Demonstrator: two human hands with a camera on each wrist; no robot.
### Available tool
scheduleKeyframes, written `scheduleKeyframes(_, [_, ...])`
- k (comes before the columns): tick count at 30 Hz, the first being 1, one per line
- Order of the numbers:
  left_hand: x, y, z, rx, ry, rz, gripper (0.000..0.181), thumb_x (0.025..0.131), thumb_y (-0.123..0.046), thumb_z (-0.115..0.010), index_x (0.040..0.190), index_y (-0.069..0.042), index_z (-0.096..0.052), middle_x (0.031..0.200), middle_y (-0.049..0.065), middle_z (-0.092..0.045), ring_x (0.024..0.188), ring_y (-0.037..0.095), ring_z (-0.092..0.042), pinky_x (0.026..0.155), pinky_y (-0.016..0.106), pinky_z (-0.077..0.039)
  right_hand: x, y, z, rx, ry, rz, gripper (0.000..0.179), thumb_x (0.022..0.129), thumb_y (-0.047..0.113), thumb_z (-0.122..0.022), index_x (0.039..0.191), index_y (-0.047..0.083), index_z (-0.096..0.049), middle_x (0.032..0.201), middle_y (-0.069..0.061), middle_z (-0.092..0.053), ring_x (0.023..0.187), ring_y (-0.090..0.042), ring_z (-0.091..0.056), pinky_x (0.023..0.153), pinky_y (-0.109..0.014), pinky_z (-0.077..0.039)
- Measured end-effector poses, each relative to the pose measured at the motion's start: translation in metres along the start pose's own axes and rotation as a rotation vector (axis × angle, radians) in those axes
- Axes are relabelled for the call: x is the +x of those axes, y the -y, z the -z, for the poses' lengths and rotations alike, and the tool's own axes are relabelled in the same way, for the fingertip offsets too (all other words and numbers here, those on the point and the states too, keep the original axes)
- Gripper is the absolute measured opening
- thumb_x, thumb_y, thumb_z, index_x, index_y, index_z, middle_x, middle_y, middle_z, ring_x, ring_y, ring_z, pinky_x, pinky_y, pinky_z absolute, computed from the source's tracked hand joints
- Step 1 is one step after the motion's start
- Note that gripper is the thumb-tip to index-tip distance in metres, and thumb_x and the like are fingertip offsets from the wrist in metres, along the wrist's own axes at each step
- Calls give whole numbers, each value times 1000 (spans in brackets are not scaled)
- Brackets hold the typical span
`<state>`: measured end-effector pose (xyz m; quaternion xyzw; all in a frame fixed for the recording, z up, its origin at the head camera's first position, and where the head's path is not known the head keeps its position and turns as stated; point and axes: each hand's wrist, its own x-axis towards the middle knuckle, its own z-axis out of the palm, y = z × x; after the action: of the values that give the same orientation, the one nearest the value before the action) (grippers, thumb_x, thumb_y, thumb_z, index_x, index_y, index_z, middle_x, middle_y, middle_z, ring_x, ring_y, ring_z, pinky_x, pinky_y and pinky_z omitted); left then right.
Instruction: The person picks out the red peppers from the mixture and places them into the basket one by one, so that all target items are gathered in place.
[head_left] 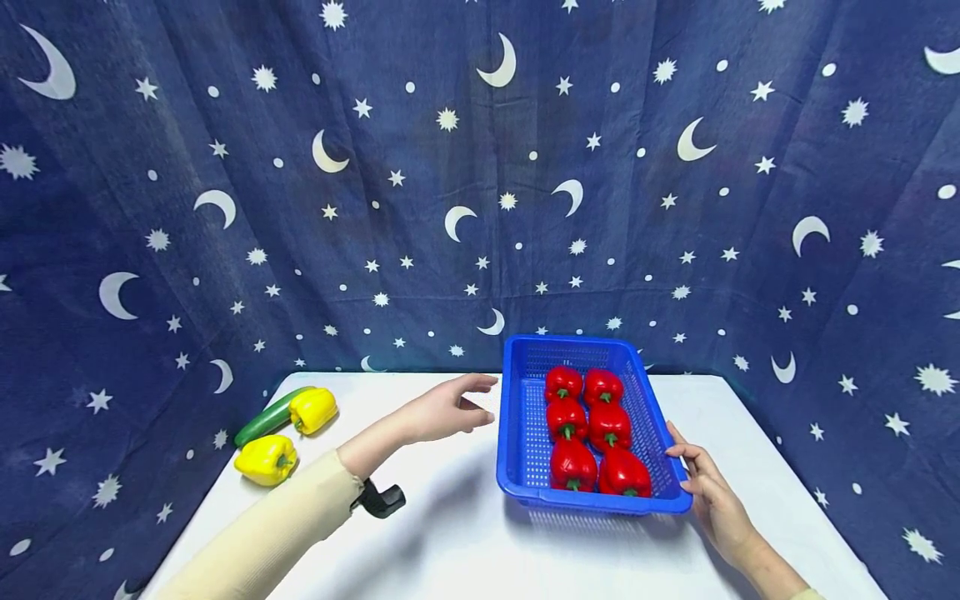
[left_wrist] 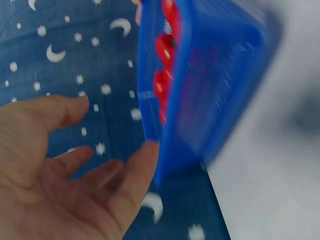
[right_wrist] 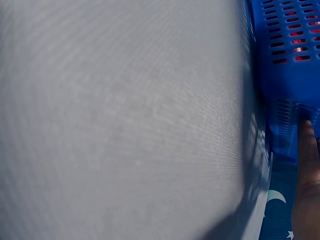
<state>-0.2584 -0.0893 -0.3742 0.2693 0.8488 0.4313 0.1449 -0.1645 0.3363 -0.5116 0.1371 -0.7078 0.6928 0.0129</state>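
A blue perforated plastic basket [head_left: 525, 433] on the white table holds several red bell peppers [head_left: 609, 427], set in two rows. On its right side, my right hand [head_left: 716, 500] grips the rim close to the near corner. In the right wrist view, one finger [right_wrist: 307, 145] lies along the outer wall of the basket [right_wrist: 287, 80]. Just left of the basket is my left hand [head_left: 442, 408], fingers spread and holding nothing. The left wrist view has a fingertip of that hand right at the rim of the basket [left_wrist: 175, 110].
At the table's left edge lie two yellow bell peppers [head_left: 266, 460] and a green cucumber [head_left: 272, 417]. A dark blue curtain [head_left: 420, 208] with moons and stars hangs behind and beside the white table [head_left: 435, 533]. A black strap piece [head_left: 381, 500] sits at the left wrist.
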Motion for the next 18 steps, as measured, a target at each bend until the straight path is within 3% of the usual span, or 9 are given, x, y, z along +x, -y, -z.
scheduleKeyframes(5, [-34, 38, 20, 271, -169, 39, 64, 97, -24, -69, 154, -9, -44, 153, 12, -48, 124, 33, -61, 102, 48, -50, 1, 0, 4, 13, 26, 25, 39, 98, -3, -29, 136, -1, -38, 172, 0, -5, 150, 4, -13, 104, -9, -32])
scheduleKeyframes(12, [-66, 89, 34, 677, -291, 61, 69, 92, -23, -74, 153, -7, -45, 154, 23, -44, 135, 43, -50, 106, 59, -44, 2, 0, 8, 19, 38, 49, 37, 102, -3, -27, 137, -4, -38, 172, -1, -6, 144, 13, -21, 105, -10, -35])
scheduleKeyframes(18, [-75, 118, 41, 835, -369, 59, 70, 90, -23, -76, 151, -4, -47, 155, 28, -40, 137, 49, -43, 107, 65, -39, 2, 1, 8, -11, 67, 51, 47, 101, -5, -27, 148, -6, -33, 172, -4, -3, 143, 14, -21, 105, -13, -38])
